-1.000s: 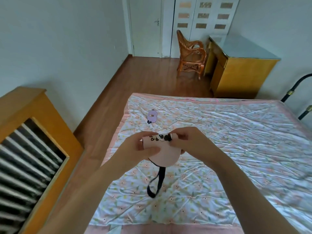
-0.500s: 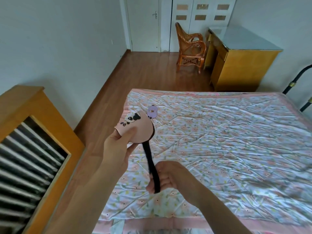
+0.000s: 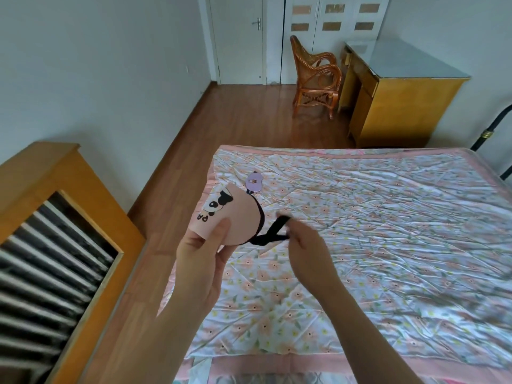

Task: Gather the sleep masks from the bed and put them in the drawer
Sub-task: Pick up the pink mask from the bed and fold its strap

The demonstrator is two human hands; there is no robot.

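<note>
Pink mask [image 3: 232, 217], folded, held in the air above the left edge of the bed [image 3: 388, 245]. Panda print and dark lettering on the upper left face. Black trim runs along its right curve.

Left hand [image 3: 203, 261]: closed on the mask's lower edge, thumb pressed on the front face, fingers behind. Forearm rises from the bottom of the frame.

Strap [image 3: 273, 234]: black, leaves the mask's lower right and forms a loop pulled out to the right.

Right hand [image 3: 304, 250]: fingers pinched on the strap loop, back of hand toward the camera. Slight motion blur at the fingertips; exact finger placement cannot be told.

Purple mask [image 3: 254, 182]: lies on the bed near its left edge, just beyond the pink mask in view, apart from both hands. A dark strap end shows below it.

Bed: floral sheet, white with orange flowers, pink border, wrinkled. Black metal bed rail [image 3: 498, 117] at the right edge.

Left of the bed: wooden floor [image 3: 235, 120], then a wooden cabinet [image 3: 41, 173] with dark slats inside its frame.

Far side of the room: wicker chair [image 3: 315, 76] beside a yellow wooden bench [image 3: 404, 106] with a glass top. White door [image 3: 238, 37] and white panelled closet doors [image 3: 335, 23] behind.
</note>
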